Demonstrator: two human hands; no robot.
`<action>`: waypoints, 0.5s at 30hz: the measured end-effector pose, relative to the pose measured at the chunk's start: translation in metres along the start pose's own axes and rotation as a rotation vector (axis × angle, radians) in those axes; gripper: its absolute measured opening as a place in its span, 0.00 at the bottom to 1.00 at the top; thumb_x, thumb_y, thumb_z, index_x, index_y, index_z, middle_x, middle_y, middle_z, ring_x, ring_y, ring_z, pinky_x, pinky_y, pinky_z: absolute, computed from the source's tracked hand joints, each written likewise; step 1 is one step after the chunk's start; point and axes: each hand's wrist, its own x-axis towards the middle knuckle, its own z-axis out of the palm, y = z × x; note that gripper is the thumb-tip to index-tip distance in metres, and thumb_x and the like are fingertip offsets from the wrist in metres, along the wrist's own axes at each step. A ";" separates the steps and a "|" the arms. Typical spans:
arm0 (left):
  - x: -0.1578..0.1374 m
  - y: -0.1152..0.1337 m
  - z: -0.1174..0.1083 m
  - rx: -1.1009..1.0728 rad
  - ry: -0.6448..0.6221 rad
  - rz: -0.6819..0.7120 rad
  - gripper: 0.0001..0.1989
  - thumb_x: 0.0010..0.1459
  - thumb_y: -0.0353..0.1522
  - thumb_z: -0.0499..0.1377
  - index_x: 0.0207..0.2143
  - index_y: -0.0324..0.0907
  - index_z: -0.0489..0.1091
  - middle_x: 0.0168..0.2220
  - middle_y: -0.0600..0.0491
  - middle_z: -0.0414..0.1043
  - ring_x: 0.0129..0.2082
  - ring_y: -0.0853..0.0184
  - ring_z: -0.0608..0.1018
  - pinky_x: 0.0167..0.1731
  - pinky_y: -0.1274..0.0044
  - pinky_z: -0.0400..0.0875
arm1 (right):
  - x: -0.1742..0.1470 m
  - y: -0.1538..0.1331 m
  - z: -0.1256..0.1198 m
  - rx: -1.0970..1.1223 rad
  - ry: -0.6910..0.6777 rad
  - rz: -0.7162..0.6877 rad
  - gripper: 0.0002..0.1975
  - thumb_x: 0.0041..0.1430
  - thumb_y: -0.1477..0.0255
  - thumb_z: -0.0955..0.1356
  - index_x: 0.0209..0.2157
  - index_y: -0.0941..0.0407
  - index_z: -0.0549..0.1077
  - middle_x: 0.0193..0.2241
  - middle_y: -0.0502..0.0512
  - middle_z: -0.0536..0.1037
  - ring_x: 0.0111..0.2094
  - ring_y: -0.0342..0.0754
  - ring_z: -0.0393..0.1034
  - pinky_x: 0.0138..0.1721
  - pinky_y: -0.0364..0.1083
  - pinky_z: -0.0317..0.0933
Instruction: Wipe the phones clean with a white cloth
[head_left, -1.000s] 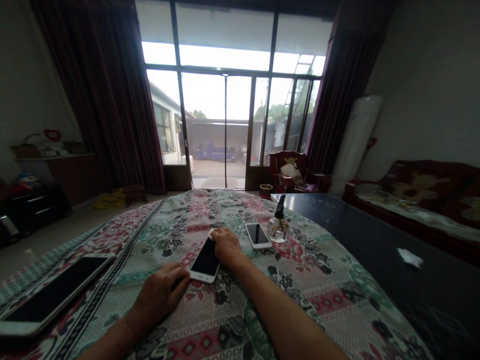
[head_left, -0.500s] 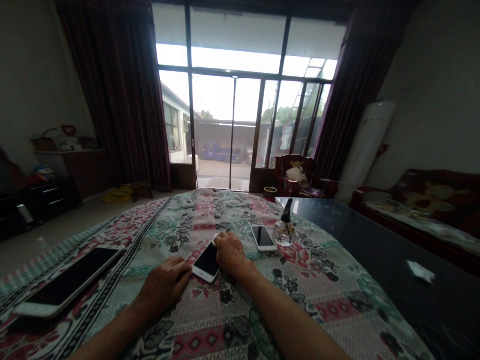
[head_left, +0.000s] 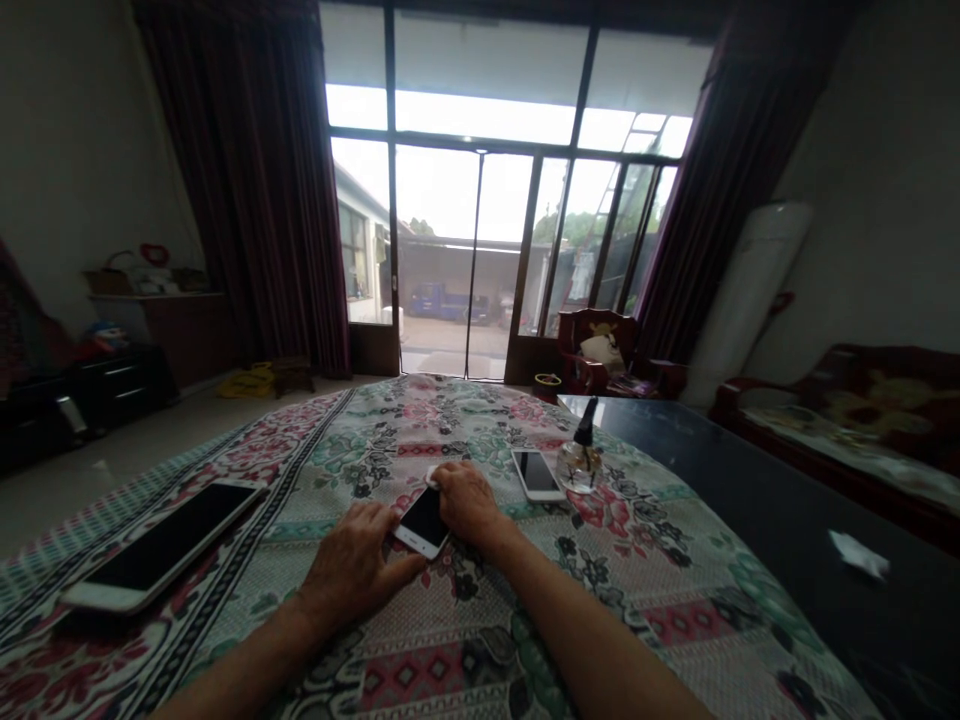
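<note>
A white smartphone [head_left: 422, 520] with a dark screen lies tilted on the patterned tablecloth. My left hand [head_left: 358, 555] steadies it, fingers at its left edge and thumb stretched along its lower end. Over the phone's upper right side, my right hand [head_left: 466, 503] is closed on a white wipe [head_left: 433, 476], of which only a small part shows at the fingertips; whether it is tissue or cloth I cannot tell. To the right lies a second white smartphone [head_left: 538, 476], beside a clear spray bottle [head_left: 580, 466] with a black top.
A large white tablet-like device [head_left: 165, 545] rests at the left. The flowered tablecloth [head_left: 495, 620] covers the table. On the dark tabletop [head_left: 720, 490] at the right is a crumpled white tissue [head_left: 859, 556]. Beyond stand a wooden armchair [head_left: 600, 350] and glass doors.
My left thumb has spread out to the phone's lower end. My right hand stays on the phone with the wipe. The whole view has shifted slightly.
</note>
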 end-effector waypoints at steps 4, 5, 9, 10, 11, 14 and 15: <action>0.000 0.004 0.003 0.032 0.026 -0.023 0.17 0.54 0.46 0.61 0.33 0.42 0.68 0.33 0.48 0.72 0.38 0.56 0.73 0.39 0.66 0.68 | 0.002 0.001 0.001 -0.005 -0.012 0.014 0.17 0.60 0.79 0.60 0.44 0.56 0.76 0.44 0.59 0.78 0.46 0.50 0.67 0.49 0.45 0.55; 0.000 0.004 0.003 0.033 0.033 -0.020 0.17 0.54 0.46 0.60 0.33 0.42 0.68 0.33 0.48 0.72 0.38 0.56 0.73 0.39 0.67 0.68 | 0.003 0.001 0.002 -0.006 -0.012 0.018 0.17 0.60 0.79 0.60 0.44 0.56 0.76 0.44 0.59 0.78 0.46 0.50 0.67 0.49 0.45 0.55; -0.001 0.006 0.003 0.023 0.047 -0.021 0.17 0.52 0.47 0.62 0.33 0.42 0.68 0.33 0.48 0.72 0.38 0.56 0.73 0.39 0.67 0.68 | 0.006 0.006 0.003 -0.017 -0.009 0.029 0.17 0.60 0.79 0.60 0.44 0.55 0.76 0.44 0.57 0.78 0.47 0.50 0.67 0.48 0.45 0.55; -0.001 0.007 0.002 0.024 0.045 -0.028 0.18 0.52 0.47 0.62 0.33 0.42 0.68 0.33 0.48 0.72 0.38 0.56 0.73 0.39 0.67 0.68 | 0.006 0.007 0.003 -0.022 -0.006 0.039 0.17 0.60 0.79 0.60 0.44 0.55 0.76 0.44 0.57 0.78 0.47 0.50 0.67 0.48 0.45 0.55; -0.001 0.008 0.002 0.025 0.041 -0.038 0.18 0.52 0.47 0.62 0.33 0.42 0.68 0.33 0.48 0.72 0.38 0.56 0.73 0.39 0.67 0.68 | 0.007 0.010 0.004 -0.026 0.000 0.051 0.17 0.60 0.79 0.60 0.44 0.55 0.76 0.44 0.57 0.78 0.47 0.50 0.67 0.48 0.45 0.55; -0.001 0.012 0.002 0.032 0.036 -0.064 0.20 0.51 0.49 0.62 0.34 0.41 0.68 0.34 0.47 0.72 0.38 0.55 0.73 0.38 0.66 0.68 | 0.008 0.017 0.005 -0.036 0.024 0.086 0.17 0.59 0.80 0.60 0.44 0.54 0.76 0.45 0.57 0.77 0.48 0.51 0.67 0.47 0.45 0.56; -0.001 0.013 0.002 0.035 0.043 -0.072 0.21 0.50 0.49 0.62 0.34 0.41 0.68 0.34 0.46 0.72 0.38 0.55 0.73 0.38 0.66 0.68 | 0.008 0.018 0.006 -0.040 0.027 0.095 0.17 0.59 0.80 0.60 0.44 0.54 0.76 0.45 0.57 0.77 0.48 0.51 0.66 0.47 0.45 0.56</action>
